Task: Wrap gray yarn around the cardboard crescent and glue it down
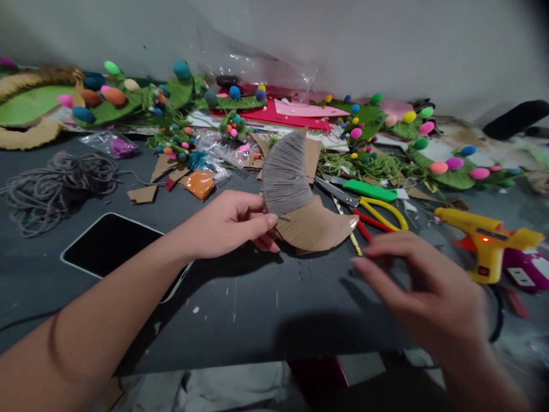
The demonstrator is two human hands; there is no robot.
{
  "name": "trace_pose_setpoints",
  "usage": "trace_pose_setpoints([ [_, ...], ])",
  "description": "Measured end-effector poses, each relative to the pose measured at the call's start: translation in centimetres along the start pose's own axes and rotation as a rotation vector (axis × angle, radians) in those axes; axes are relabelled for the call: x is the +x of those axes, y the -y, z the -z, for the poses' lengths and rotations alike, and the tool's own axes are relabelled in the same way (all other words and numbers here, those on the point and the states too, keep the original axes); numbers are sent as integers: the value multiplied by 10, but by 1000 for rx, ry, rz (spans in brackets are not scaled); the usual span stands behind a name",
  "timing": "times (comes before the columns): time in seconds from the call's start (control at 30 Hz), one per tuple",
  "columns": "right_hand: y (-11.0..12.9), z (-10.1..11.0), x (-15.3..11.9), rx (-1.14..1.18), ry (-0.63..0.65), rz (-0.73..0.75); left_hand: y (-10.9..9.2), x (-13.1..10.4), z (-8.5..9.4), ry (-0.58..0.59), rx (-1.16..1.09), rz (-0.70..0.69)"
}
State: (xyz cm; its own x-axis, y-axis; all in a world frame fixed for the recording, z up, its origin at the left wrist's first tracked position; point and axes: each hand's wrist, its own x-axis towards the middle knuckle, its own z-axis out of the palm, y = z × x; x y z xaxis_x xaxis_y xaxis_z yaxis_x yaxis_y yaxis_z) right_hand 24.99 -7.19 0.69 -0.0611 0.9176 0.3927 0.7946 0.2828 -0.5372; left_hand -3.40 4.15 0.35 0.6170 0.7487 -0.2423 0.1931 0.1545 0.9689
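Observation:
My left hand (240, 224) is closed on the inner left edge of a cardboard crescent (315, 226), thumb on top and fingers beneath. Grey yarn (286, 171) is wound in close rows round its upper half; the lower half is bare brown cardboard. A shiny whitish spot shows at the crescent's right tip. Just right of that tip, my right hand (422, 286) is blurred by motion. Its thumb and forefinger look slightly apart, with nothing visible between them, and the other fingers are curled. A loose heap of grey yarn (60, 186) lies at the left.
A phone (115, 243) lies under my left forearm. Scissors (381, 213), a green-handled tool (371, 190) and a pencil (347, 226) lie beyond the right hand. A yellow glue gun (489, 237) with a lit red light stands at the right. Felt leaves with coloured balls line the back.

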Motion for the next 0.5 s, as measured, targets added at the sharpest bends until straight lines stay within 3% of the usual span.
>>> trace_pose_setpoints([
  [0.07, 16, -27, 38, 134, 158, 131, 0, 0, 0, -20, 15, -7],
  [0.17, 21, -52, 85, 154, 126, 243, 0, 1, -2, -47, 13, -31],
  [0.23, 18, -61, 103, 138, 76, 298, 0, 1, -3, -60, -2, -39],
  [0.3, 14, -66, 108, 187, 85, 296, 1, 1, -4, -66, -18, -36],
  [0.43, 5, -77, 95, 442, 249, 167, 2, 2, -4, -71, -49, -3],
  [0.5, 3, -83, 87, 507, 237, 91, 3, 2, -4, -61, -61, 6],
])
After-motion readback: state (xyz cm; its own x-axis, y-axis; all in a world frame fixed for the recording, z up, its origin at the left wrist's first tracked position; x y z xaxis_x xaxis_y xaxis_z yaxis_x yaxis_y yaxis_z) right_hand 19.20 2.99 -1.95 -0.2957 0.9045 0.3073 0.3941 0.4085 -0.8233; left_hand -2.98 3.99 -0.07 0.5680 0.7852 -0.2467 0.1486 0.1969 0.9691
